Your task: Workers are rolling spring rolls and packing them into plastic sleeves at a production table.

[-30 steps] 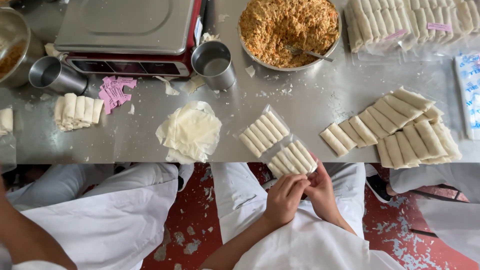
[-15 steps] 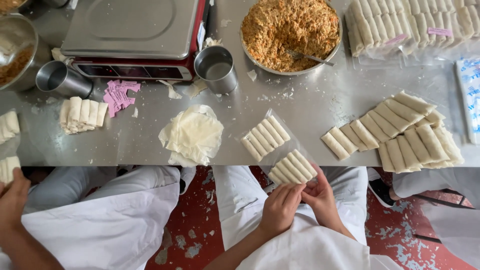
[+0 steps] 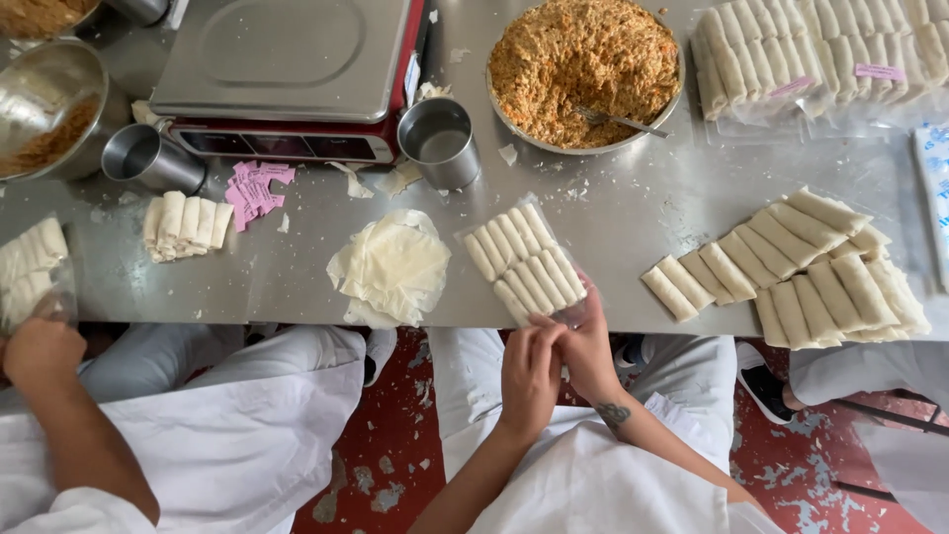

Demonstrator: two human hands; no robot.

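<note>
Two hands are working at the near edge of the steel tabletop [image 3: 613, 213], where a clear plastic bag of spring rolls [image 3: 524, 262] is lying flat with its mouth hanging toward the person, so the open end can be handled while the metal carries the weight. The left hand [image 3: 529, 376] is pinching that mouth with its grip closed on the plastic, and the right hand [image 3: 585, 351] is closing its grip on the same edge from the other side, fingers curled over the film. The stack of round wrappers [image 3: 390, 267] is sitting just beside the bag, and the loose rolls [image 3: 791, 262] are fanning out further right, within easy reach. Compared with half a second ago, the two rows in the bag are now lying packed together on the tabletop rather than split, with one row dangling past the edge, and both hands have come up closer to it. At far left a co-worker's hand [image 3: 40, 346] is holding another bag of rolls [image 3: 30, 272].
</note>
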